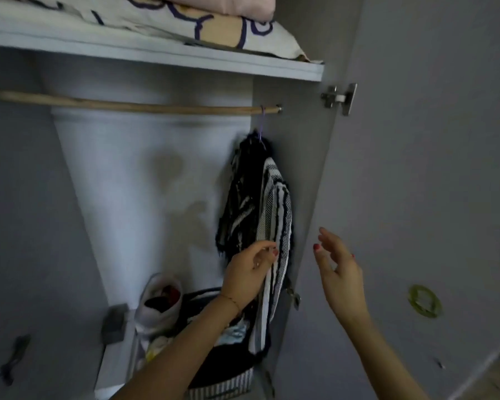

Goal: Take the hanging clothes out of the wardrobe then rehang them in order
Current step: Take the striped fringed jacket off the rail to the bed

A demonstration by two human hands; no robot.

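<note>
A black-and-white striped garment (269,203) hangs from a purple hanger hook (261,122) at the far right end of the wooden rail (127,105). The rest of the rail carries nothing. My left hand (250,272) pinches the garment's lower edge between thumb and fingers. To the right, my right hand (338,269) hovers with fingers spread and relaxed, holding nothing, in front of the wardrobe's side panel.
Folded bedding (214,21) lies on the shelf (156,50) above the rail. On the wardrobe floor stand a white bag (159,301), a dark striped basket (223,382) of clothes and a grey box (114,323). The open door (430,197) stands at the right.
</note>
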